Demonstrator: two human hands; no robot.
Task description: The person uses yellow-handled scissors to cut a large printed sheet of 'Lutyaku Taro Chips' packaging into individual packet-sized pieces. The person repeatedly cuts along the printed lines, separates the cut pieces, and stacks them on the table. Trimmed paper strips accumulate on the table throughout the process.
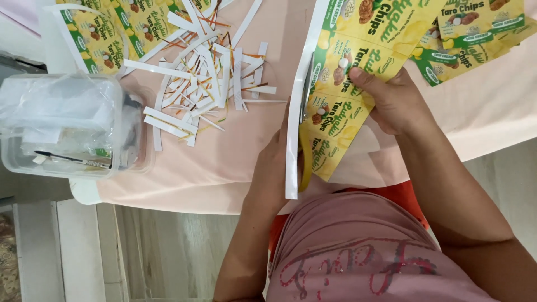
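Note:
My left hand [273, 168] is shut on a pair of scissors [305, 103] with a yellow handle, blades pointing away from me. The blades run along the left edge of a printed sheet of yellow and green snack labels [341, 72]. A long white margin strip [292, 151] hangs partly cut from that edge, next to my left hand. My right hand [391, 100] grips the sheet from the right, thumb on top of a label. The sheet is held above the near edge of the table.
A pile of thin cut paper strips [207, 84] lies on the peach tablecloth [224, 162]. A clear plastic container [67, 123] with a thin black tool on it stands at the left. More label sheets lie at top left [112, 28] and top right [475, 33].

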